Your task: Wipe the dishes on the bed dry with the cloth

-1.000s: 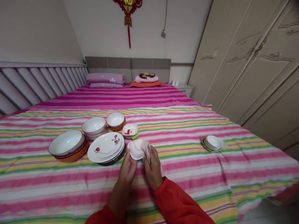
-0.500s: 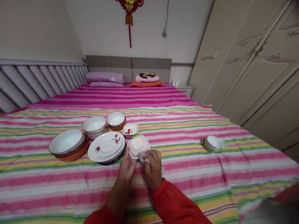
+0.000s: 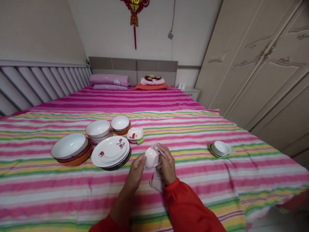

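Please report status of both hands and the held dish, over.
Left hand gripping small white dish. Right hand holding cloth against it. Plate stack nearby, apart from both hands.

wall (image 3: 108,35): red ornament (image 3: 134,20) | headboard (image 3: 156,65): lilac bedding (image 3: 106,79) | right: beige wardrobe (image 3: 251,67)

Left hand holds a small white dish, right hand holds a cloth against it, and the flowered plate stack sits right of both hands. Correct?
Not quite: the plate stack sits left of both hands, as the head view shows. The left hand does hold the small white dish, and the right hand holds the cloth against it.
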`<state>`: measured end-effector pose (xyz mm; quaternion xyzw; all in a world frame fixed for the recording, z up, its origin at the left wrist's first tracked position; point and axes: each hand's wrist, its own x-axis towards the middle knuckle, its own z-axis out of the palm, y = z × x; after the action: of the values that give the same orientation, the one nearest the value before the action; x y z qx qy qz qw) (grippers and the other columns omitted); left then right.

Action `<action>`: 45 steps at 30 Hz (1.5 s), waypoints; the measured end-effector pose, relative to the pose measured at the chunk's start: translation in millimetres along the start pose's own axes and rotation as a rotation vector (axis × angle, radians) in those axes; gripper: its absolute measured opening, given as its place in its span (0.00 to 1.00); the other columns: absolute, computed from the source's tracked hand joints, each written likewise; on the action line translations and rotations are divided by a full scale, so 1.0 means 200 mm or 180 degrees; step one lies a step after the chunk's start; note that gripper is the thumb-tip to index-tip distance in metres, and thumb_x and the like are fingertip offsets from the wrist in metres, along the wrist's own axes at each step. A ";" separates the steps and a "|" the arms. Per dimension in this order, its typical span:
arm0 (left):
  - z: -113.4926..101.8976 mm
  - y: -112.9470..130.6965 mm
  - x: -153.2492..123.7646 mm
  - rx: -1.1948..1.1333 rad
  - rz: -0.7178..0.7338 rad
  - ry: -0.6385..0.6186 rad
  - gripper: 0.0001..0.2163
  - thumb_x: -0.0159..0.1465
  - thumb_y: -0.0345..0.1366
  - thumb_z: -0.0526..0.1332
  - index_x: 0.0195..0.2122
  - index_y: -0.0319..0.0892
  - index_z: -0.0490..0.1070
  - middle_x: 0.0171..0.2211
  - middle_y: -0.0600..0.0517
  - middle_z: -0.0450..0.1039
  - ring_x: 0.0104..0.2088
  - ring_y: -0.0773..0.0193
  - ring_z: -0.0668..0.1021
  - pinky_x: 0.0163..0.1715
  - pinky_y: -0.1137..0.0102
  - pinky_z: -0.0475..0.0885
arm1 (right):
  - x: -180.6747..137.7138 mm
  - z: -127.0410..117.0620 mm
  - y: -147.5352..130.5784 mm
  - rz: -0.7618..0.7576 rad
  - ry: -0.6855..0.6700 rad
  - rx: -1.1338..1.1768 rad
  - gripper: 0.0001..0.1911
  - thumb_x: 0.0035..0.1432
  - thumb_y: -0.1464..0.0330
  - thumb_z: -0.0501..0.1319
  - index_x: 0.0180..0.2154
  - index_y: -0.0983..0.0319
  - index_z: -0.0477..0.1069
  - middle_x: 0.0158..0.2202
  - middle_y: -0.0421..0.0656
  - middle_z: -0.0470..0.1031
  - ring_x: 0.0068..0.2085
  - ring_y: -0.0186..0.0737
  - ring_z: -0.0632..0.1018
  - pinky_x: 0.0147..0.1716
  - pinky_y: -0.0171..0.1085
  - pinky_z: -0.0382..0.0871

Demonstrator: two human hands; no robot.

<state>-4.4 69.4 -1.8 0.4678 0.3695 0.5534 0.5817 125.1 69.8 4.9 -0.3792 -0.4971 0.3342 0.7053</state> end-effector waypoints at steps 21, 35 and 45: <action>0.01 0.00 -0.01 0.0579 0.0009 -0.0381 0.15 0.59 0.45 0.60 0.39 0.39 0.76 0.33 0.50 0.76 0.34 0.60 0.73 0.37 0.70 0.66 | 0.04 -0.06 0.10 0.0230 0.0282 -0.0766 0.16 0.48 0.72 0.51 0.36 0.62 0.75 0.36 0.44 0.76 0.40 0.42 0.75 0.42 0.41 0.68; -0.01 0.00 0.01 0.0321 0.0061 -0.0100 0.14 0.56 0.47 0.62 0.28 0.39 0.71 0.24 0.54 0.69 0.27 0.66 0.68 0.30 0.73 0.65 | -0.07 0.04 -0.03 -0.1262 -0.0657 -0.1365 0.16 0.55 0.74 0.53 0.44 0.57 0.73 0.45 0.45 0.72 0.48 0.43 0.70 0.49 0.47 0.63; 0.04 -0.03 0.00 -0.1152 -0.0478 0.0216 0.15 0.55 0.41 0.65 0.41 0.39 0.73 0.35 0.48 0.78 0.38 0.60 0.78 0.42 0.67 0.71 | 0.05 -0.03 0.14 0.0787 0.0417 -0.0155 0.14 0.52 0.61 0.61 0.37 0.63 0.76 0.40 0.47 0.77 0.43 0.43 0.75 0.45 0.42 0.68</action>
<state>5.6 68.6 -5.6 0.3078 0.3172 0.5813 0.6832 131.2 90.3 -16.2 -0.4755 -0.4075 0.3809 0.6802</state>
